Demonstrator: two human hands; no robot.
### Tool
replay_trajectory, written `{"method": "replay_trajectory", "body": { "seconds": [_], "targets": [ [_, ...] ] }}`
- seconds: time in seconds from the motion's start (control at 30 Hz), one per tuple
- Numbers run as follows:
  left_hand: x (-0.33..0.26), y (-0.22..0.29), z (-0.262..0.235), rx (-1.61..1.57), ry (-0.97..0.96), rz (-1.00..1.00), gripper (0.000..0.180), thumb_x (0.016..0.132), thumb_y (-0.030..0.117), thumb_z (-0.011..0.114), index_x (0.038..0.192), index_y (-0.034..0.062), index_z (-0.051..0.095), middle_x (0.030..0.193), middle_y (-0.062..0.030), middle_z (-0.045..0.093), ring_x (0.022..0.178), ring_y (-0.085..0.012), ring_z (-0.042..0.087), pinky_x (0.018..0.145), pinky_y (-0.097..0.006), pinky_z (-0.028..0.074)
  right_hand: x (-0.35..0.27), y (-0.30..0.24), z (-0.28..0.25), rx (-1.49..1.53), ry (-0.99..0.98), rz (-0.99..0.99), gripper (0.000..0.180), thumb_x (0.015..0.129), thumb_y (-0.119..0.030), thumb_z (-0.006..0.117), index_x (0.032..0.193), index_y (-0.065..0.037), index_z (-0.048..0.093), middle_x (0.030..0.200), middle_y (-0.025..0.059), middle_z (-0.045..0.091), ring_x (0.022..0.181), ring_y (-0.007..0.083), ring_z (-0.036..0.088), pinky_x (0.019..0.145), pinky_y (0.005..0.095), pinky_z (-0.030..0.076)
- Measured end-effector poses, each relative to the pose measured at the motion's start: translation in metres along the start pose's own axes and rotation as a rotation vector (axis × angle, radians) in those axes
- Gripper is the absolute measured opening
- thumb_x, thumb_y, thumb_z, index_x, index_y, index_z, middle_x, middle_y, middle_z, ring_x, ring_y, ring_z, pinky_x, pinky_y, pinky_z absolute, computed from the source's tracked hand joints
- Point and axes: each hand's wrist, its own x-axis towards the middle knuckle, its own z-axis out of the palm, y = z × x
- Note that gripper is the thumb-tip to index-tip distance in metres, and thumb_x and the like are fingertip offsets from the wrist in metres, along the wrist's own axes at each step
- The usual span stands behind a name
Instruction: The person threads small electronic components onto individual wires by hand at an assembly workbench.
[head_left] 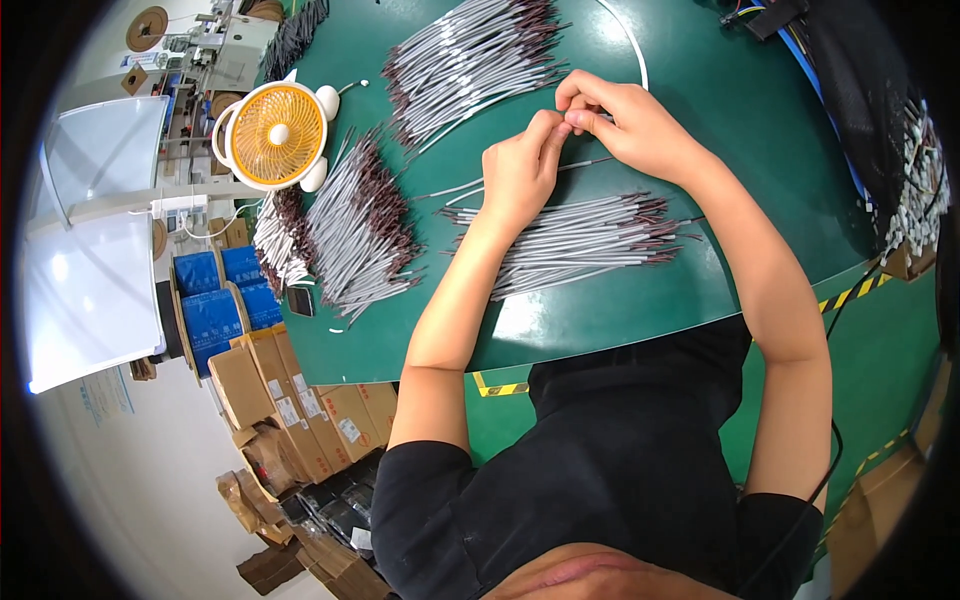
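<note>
My left hand (520, 170) and my right hand (625, 125) meet above the green table (690, 50). Both have thumb and fingers pinched together, fingertips touching. Whatever lies between them is hidden or too small to make out. Under and beside my left hand run a few loose grey cables (455, 190) with thin dark ends. Between my forearms lies a bundle of short grey cables (580, 240) with brownish ends. Beyond my hands sits a larger pile of similar cables (470, 65), and another pile (360, 225) is to the left.
A yellow and white fan (278, 135) stands at the left, near a small pile of white-and-brown pieces (285, 240) and a dark phone (300, 301). A white strip (630, 40) curves at the far side. Black sleeving (850, 90) with many wires crowds the right edge. Cardboard boxes (300, 400) are stacked lower left.
</note>
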Motion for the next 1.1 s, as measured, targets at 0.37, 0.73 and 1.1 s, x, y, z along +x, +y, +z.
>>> {"method": "replay_trajectory", "body": {
  "seconds": [0.37,0.73,1.1],
  "targets": [
    [0.0,-0.006,0.002,-0.245,-0.057,-0.105,0.014,0.107,0.021,0.059,0.103,0.009,0.062,0.069,-0.0095,0.065,0.062,-0.0302,0.065,0.059,-0.041,0.049,0.0,0.002,0.002,-0.151,-0.005,-0.045,0.022,0.103,-0.023,0.063,0.099,-0.002,0.059,0.089,0.0099,0.057,0.076,0.0235,0.055,0.07,0.0381,0.046],
    [0.006,-0.005,-0.005,-0.085,0.119,0.142,0.01,0.09,0.004,0.079,0.094,0.0036,0.07,0.086,-0.0052,0.069,0.061,-0.0143,0.057,0.056,-0.028,0.047,0.0,0.002,0.003,-0.007,0.085,0.112,0.022,0.101,-0.02,0.064,0.09,-0.001,0.059,0.064,0.0037,0.048,0.059,0.0136,0.042,0.057,0.0336,0.038],
    [0.007,-0.013,-0.016,-0.105,0.127,0.063,0.01,0.088,0.004,0.08,0.091,0.003,0.07,0.086,-0.0038,0.069,0.059,-0.0107,0.054,0.053,-0.026,0.044,0.005,0.001,-0.017,0.003,0.169,0.14,0.024,0.104,-0.02,0.064,0.09,-0.003,0.058,0.071,-0.0055,0.045,0.066,0.0046,0.037,0.058,0.0261,0.033]
  ]
}}
